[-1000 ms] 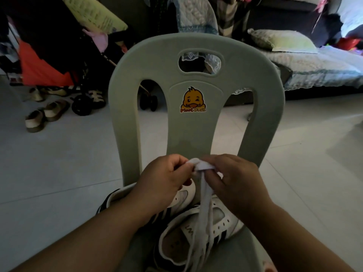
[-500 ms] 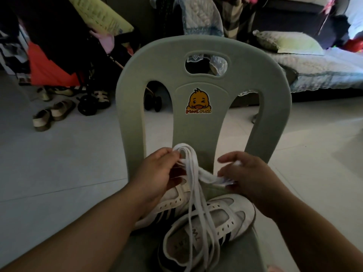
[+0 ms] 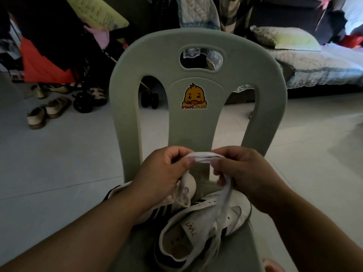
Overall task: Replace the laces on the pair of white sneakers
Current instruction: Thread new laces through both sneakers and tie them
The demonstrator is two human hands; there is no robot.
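Two white sneakers with black stripes lie on the seat of a pale green plastic chair (image 3: 196, 55). The right sneaker (image 3: 198, 230) faces me with its opening up; the left sneaker (image 3: 157, 205) is mostly hidden under my left forearm. A bundle of white laces (image 3: 202, 155) stretches between my hands above the shoes. My left hand (image 3: 163, 171) pinches its left end, my right hand (image 3: 241, 171) grips its right end. Loose lace strands hang from both hands down onto the sneakers.
The chair back with a duck sticker (image 3: 194, 97) rises right behind my hands. Sandals (image 3: 47, 112) and a stroller's wheels (image 3: 83, 104) are on the tiled floor at left. A covered sofa (image 3: 314, 63) with a pillow is at back right.
The hands, apart half a second ago with the lace looped high over the left hand, have come closer and pulled the bundle flat between them. The hanging strands now drop mainly from the right hand.
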